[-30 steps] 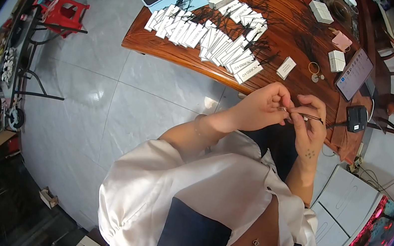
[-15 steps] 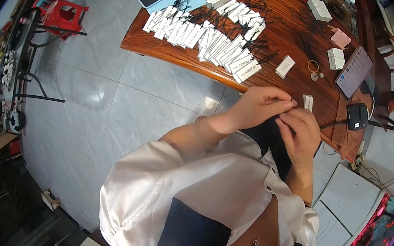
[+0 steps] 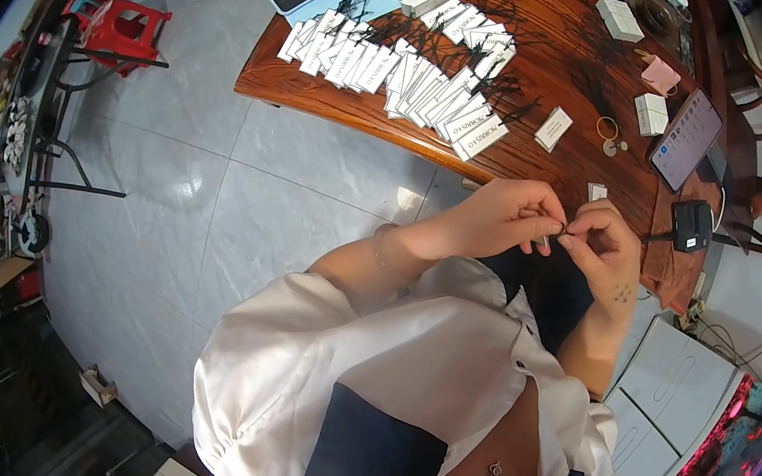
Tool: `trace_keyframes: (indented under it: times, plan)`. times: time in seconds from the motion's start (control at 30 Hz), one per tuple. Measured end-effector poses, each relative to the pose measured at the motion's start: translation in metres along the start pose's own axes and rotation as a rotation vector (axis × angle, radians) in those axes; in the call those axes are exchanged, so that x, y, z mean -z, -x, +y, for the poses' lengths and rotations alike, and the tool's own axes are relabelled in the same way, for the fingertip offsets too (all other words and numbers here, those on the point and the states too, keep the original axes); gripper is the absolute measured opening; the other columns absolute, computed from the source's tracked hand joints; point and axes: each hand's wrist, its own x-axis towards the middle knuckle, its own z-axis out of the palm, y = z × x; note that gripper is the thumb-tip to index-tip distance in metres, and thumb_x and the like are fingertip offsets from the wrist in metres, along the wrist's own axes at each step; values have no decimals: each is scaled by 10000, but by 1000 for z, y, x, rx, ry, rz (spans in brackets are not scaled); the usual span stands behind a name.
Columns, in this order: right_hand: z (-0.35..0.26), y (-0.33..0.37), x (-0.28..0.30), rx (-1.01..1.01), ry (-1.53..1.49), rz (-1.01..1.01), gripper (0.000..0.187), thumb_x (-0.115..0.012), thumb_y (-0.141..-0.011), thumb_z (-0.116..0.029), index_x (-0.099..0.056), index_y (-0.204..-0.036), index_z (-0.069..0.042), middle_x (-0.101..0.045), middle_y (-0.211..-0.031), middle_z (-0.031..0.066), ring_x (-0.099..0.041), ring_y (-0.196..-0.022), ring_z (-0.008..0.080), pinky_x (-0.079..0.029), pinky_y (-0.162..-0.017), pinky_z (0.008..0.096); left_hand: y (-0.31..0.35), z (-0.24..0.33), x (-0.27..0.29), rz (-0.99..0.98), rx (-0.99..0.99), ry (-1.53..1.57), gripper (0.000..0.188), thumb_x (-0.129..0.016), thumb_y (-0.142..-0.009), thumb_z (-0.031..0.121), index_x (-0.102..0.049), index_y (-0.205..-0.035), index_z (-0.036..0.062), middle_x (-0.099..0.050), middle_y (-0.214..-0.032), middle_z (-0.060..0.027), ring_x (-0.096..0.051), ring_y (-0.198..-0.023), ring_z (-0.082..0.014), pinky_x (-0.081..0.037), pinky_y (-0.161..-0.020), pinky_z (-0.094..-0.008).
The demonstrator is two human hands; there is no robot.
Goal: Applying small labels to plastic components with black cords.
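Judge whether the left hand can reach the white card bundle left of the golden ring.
Probably yes: the white card bundle lies beyond the left hand, nothing visible between, though it seems busy pinching a small dark item.

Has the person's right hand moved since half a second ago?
Yes. The right hand has shifted toward the right of the picture, closer to the black box, which shows in about the same place.
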Motion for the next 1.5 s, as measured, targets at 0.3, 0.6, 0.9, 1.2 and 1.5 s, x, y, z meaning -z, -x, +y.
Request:
trace_keyframes:
  times: [0.3, 0.6, 0.9, 1.2, 1.5]
  plan:
    - [-13, -9, 3, 92, 224, -19, 226, -776, -663, -17, -625, -830, -11, -551, -863, 49, -518, -718, 110, -423, -614, 224, -2, -5, -1, 1, 25, 123, 125, -572, -919, 83, -570, -1012, -2, -628, -894, -65, -636, -769, -111, -504, -634, -211]
    - [-19, -11, 3, 153, 278, -60, 243, -787, -640, -34, -636, -830, -23, -566, -822, 52, -540, -684, 137, -448, -596, 243, 0, 0, 2, -66, 22, 135, 93, -574, -901, 30, -566, -987, -5, -622, -949, -66, -634, -793, -108, -513, -642, -214]
    - [-14, -7, -31, 477, 591, 225, 230, -792, -624, -43, -658, -811, -39, -625, -739, 87, -602, -649, 230, -467, -567, 297, -4, -7, -6, 176, -101, 382, 69, -565, -886, -15, -522, -939, -25, -592, -957, -63, -619, -823, -108, -552, -676, -235]
    - [-13, -4, -27, 367, 587, 273, 193, -747, -682, -1, -655, -851, -16, -635, -801, 105, -610, -676, 229, -479, -588, 289, -6, -14, -2, 169, -244, 181, 116, -573, -901, 15, -566, -1002, -41, -608, -1031, -110, -620, -873, -126, -549, -736, -252]
    - [-13, -8, -24, 356, 466, 235, 185, -701, -713, 40, -649, -881, -16, -614, -834, 103, -591, -718, 185, -471, -596, 264, -5, -8, -4, 183, -48, 311, 163, -550, -909, 29, -589, -1046, -50, -615, -1047, -127, -645, -838, -169, -549, -743, -272]
